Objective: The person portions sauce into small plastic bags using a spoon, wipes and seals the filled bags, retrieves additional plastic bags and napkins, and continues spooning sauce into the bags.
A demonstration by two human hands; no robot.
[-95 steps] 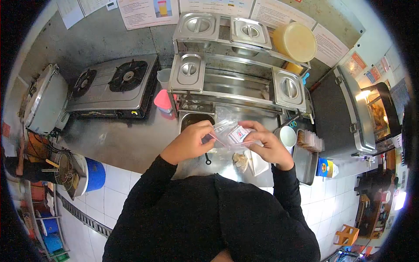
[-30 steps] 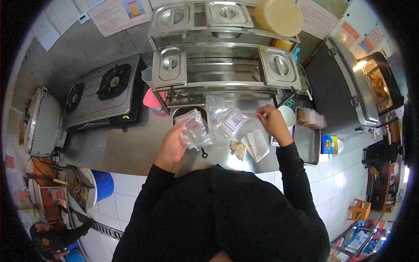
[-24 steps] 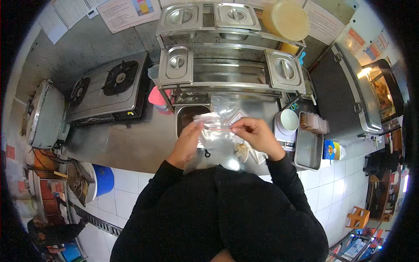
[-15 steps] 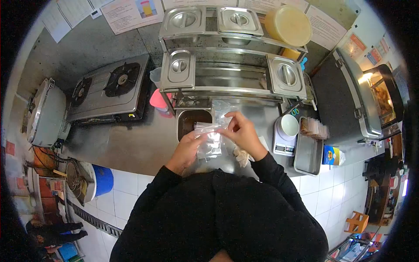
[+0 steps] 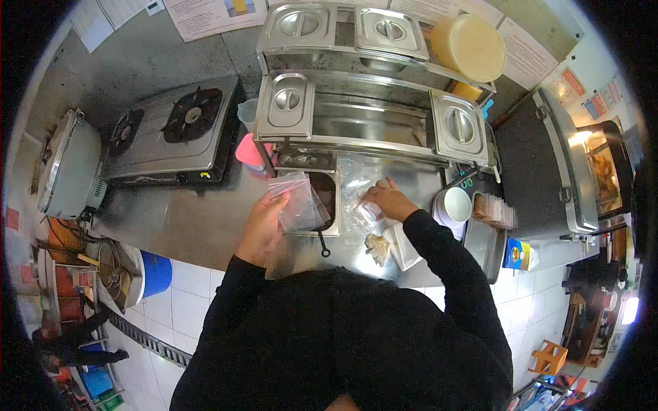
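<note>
While the left hand (image 5: 260, 229) pinches clear zip bags (image 5: 299, 204) partly over the steel pan (image 5: 336, 205), the right hand (image 5: 394, 202), nearer, has bent fingers (image 5: 371, 196) at a clear packet (image 5: 370, 213) on the bench (image 5: 185, 222); packet extends bodyward from them, grip unclear.

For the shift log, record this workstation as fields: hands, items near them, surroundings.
left hand: holds clear zip bags
right hand: fingertips at clear plastic packaging on the counter; grip unclear
beneath zip bags: steel pan, dark contents
near right hand: crumpled item, material unclear, beside white tray
right side: white bowl
left side: two-burner gas stove
rack: four lidded steel pans, two per level
background: another person, lower left
</note>
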